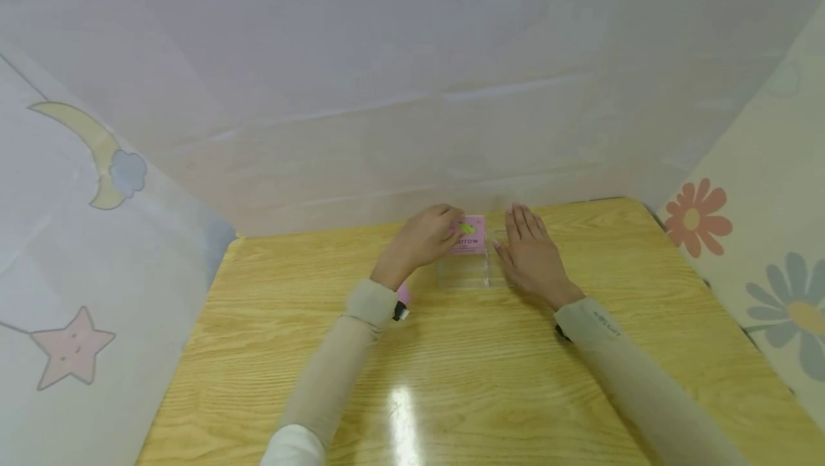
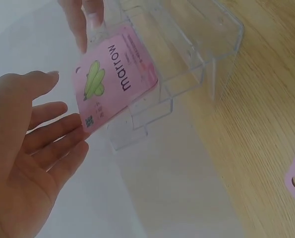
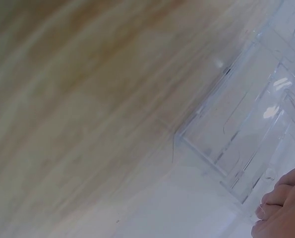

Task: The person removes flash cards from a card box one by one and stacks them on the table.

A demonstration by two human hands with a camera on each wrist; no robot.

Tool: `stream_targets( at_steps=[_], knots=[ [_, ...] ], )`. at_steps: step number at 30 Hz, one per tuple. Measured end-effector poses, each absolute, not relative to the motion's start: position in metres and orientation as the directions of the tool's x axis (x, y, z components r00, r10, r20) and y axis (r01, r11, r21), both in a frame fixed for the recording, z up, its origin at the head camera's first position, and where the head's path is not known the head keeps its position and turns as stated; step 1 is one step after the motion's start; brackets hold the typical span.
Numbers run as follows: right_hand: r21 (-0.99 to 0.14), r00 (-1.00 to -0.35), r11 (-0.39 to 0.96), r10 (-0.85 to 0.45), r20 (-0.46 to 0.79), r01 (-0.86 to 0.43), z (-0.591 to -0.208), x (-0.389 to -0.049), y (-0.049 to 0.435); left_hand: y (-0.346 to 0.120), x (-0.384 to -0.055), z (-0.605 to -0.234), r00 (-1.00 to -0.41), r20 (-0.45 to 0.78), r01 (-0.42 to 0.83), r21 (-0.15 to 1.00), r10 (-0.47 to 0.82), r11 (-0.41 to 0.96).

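A pink card printed "marrow" (image 2: 110, 79), with a green vegetable on it, stands in a clear plastic stepped holder (image 2: 206, 54). At the card's left edge is my left hand (image 1: 428, 237). In the left wrist view that hand's fingertips (image 2: 80, 146) lie right at the edge, and the thumb is held apart from them. My right hand (image 1: 535, 258) lies over the right side of the holder with its fingers straight and close together. Some of its fingers (image 2: 77, 22) show near the card's far end in the left wrist view; only part of that hand appears in the right wrist view.
Under my left wrist lies another pink piece (image 1: 404, 294) with holes, partly hidden by the cuff. The wooden table (image 1: 464, 366) meets a pale cloth wall (image 1: 361, 129) just behind the holder. Patterned cloth panels stand at both sides.
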State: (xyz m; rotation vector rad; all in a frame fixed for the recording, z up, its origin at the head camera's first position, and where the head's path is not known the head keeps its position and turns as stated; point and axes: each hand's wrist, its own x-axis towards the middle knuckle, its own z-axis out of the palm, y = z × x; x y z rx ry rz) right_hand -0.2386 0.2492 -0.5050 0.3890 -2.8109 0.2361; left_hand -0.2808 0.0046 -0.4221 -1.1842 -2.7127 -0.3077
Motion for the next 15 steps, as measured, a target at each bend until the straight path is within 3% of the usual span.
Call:
stream_targets(
  at_steps=[15],
  knots=[
    [-0.118, -0.927, 0.952, -0.238, 0.289, -0.281, -0.502, -0.233, 0.248, 0.024, -0.277, -0.428, -0.637, 0.224, 0.761, 0.030, 0.738, 0.648]
  ],
)
